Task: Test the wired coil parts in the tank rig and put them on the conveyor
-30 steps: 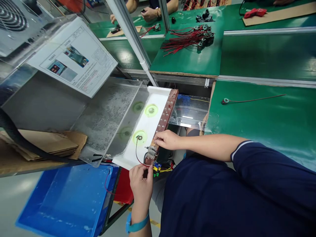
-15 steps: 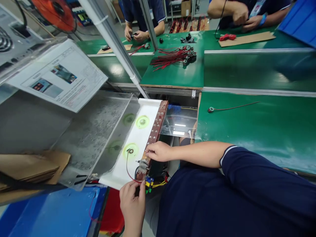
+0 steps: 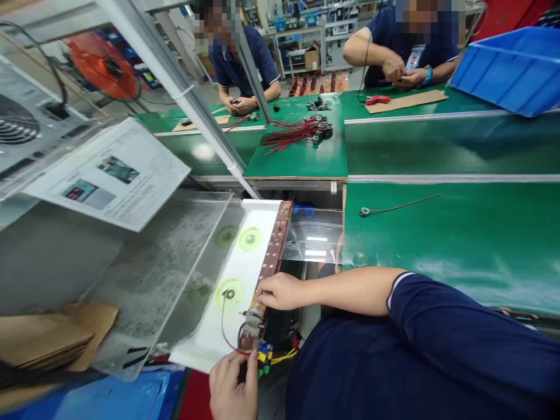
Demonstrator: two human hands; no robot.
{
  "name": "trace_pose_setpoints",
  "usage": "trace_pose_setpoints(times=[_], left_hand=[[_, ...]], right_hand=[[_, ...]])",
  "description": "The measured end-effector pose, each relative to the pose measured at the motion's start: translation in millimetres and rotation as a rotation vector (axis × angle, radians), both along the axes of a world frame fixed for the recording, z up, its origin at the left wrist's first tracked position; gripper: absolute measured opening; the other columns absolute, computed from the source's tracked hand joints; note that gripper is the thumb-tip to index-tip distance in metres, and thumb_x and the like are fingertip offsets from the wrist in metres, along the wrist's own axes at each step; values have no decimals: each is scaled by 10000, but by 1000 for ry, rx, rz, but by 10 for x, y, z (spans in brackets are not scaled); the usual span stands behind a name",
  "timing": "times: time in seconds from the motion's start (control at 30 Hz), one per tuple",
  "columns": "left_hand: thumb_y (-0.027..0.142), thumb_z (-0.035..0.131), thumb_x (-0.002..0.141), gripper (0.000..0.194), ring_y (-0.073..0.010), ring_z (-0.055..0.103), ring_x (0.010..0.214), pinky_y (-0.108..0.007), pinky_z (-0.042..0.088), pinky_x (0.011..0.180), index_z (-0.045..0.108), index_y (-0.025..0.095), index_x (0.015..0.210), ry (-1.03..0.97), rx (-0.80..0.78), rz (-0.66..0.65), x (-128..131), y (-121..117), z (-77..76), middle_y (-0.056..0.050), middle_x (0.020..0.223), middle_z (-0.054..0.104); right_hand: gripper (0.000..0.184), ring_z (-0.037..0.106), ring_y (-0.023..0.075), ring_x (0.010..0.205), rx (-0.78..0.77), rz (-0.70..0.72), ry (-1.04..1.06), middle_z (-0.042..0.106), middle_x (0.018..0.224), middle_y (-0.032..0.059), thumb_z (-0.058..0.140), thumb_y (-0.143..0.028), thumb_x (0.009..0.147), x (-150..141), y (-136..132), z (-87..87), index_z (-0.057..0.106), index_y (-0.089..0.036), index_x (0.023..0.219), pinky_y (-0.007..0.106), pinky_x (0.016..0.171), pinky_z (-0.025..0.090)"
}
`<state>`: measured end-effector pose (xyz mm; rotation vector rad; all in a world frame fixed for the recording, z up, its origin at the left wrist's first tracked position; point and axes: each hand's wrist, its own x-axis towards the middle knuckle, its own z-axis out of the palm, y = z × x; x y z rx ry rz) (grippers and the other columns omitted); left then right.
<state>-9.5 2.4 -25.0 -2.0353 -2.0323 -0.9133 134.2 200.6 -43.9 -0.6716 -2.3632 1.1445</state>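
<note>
The left fingers (image 3: 252, 367) pinch a thin red wire (image 3: 223, 325).

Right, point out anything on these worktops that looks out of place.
A single wired part lies alone on the near green worktop, apart from the pile of similar parts farther back. It looks like a stray, though perhaps deliberately set aside.

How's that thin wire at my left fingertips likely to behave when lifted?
The wire will probably flex, since it curves between the left hand and the round part. It looks thin, so likely light. Lifting may drag the round part, which appears attached.
</note>
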Motion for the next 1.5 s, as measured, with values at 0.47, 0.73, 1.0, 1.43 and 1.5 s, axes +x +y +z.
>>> trace_pose_setpoints(times=[0.47, 0.73, 1.0, 1.43, 1.5], left_hand=[[259, 595, 940, 192, -222, 558, 788, -348, 453, 718, 564, 228, 754, -179, -79, 121, 121, -48, 40, -41, 790, 612], [225, 529, 959, 211, -222, 568, 754, -356, 480, 679, 540, 242, 749, -181, -81, 140, 172, -48, 43, -51, 767, 601], [221, 529, 963, 228, -214, 551, 755, -332, 470, 677, 487, 239, 739, -199, -86, 168, 191, -67, 24, -40, 761, 573], [251, 576, 933, 200, -219, 579, 732, -339, 466, 708, 546, 244, 735, -206, 37, 96, 22, -45, -233, -30, 737, 616], [286, 573, 931, 226, -221, 575, 697, -350, 453, 713, 564, 245, 709, -242, 128, 109, 46, -9, -323, -29, 702, 623]], right_hand=[[93, 635, 134, 700, -69, -20, 109, 713, 791, 39, 605, -125, 873, 31, -43, 8, 696, -143, 858, 229, 685, 438], [118, 595, 145, 647, -122, -42, 117, 669, 722, 23, 566, -146, 870, 30, -58, -51, 677, -169, 836, 254, 659, 430], [146, 591, 156, 655, -123, -73, 181, 650, 707, 27, 538, -181, 889, 26, -60, -41, 660, -179, 807, 263, 658, 433], [121, 640, 159, 709, -25, -132, 134, 695, 763, 34, 574, -119, 847, -19, -66, -65, 678, -173, 813, 252, 684, 465], [110, 662, 172, 770, 18, -168, 68, 713, 817, 47, 584, -150, 864, -72, -71, -16, 690, -174, 847, 260, 725, 485]])
